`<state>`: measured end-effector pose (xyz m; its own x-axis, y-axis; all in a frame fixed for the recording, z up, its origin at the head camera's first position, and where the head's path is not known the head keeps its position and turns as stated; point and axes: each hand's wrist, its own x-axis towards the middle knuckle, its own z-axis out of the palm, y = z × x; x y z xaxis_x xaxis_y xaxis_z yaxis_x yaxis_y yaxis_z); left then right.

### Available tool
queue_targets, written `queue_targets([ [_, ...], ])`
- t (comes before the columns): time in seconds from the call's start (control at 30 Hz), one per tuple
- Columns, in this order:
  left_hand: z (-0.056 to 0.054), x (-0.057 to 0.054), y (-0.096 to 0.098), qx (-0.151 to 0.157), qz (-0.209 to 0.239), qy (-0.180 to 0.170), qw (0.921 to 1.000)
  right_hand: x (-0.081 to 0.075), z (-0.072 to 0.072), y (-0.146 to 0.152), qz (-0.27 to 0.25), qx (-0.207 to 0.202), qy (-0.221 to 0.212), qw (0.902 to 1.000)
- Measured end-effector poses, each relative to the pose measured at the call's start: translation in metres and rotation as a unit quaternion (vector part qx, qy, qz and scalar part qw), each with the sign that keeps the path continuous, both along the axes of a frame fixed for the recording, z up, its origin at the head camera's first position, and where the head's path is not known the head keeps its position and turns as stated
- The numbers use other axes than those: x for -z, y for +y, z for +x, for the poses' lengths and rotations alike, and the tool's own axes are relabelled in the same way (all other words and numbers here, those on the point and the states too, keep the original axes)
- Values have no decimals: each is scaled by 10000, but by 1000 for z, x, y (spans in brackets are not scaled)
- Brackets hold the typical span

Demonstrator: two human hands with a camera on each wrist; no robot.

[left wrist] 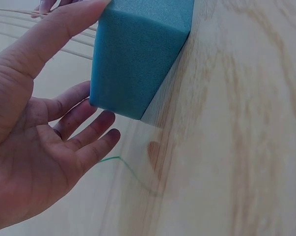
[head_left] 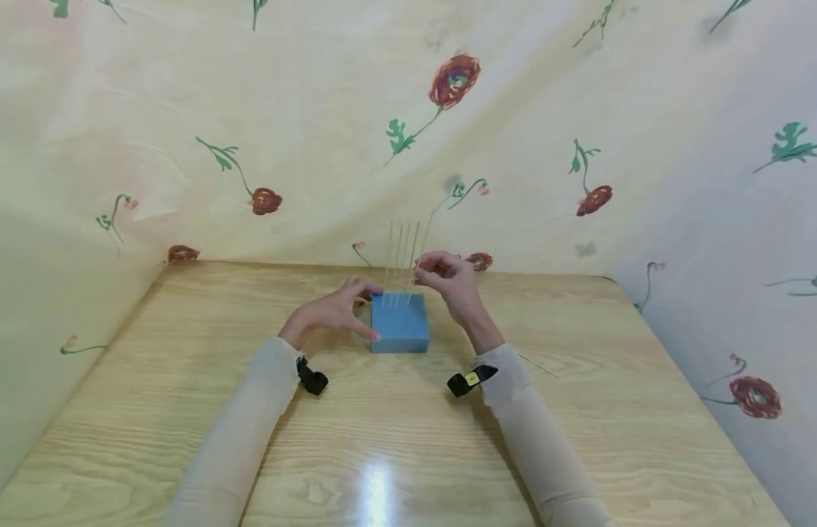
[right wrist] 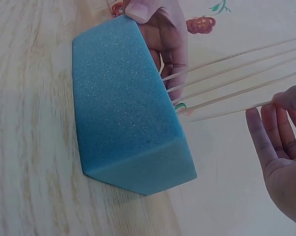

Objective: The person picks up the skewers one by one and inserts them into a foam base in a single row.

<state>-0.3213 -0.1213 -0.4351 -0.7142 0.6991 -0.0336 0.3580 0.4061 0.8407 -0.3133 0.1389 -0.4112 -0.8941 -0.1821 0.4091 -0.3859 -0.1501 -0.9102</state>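
Note:
A blue foam block sits on the wooden table, several thin wooden skewers standing in a row in its top. My left hand holds the block at its left side, thumb at the near upper edge and fingers towards the far corner. Above the block's right side, my right hand pinches another skewer between thumb and fingertips. This skewer leans to the right, beside the standing ones. Its lower tip is close to the block's top; I cannot tell whether it touches.
One loose skewer lies on the table, right of my right wrist and partly hidden by the sleeve. A cream cloth with printed flowers hangs behind the table and along both sides.

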Motion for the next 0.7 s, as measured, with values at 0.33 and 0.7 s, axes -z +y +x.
queue_targets([
  [0.33, 0, 0, 1, -46, -1, -39, 10000, 2, -1, 2, 136, 43, 65, 9999],
  [0.7, -1, 2, 1, -46, 8, -62, 10000, 2, -1, 1, 218, 15, 108, 9997],
])
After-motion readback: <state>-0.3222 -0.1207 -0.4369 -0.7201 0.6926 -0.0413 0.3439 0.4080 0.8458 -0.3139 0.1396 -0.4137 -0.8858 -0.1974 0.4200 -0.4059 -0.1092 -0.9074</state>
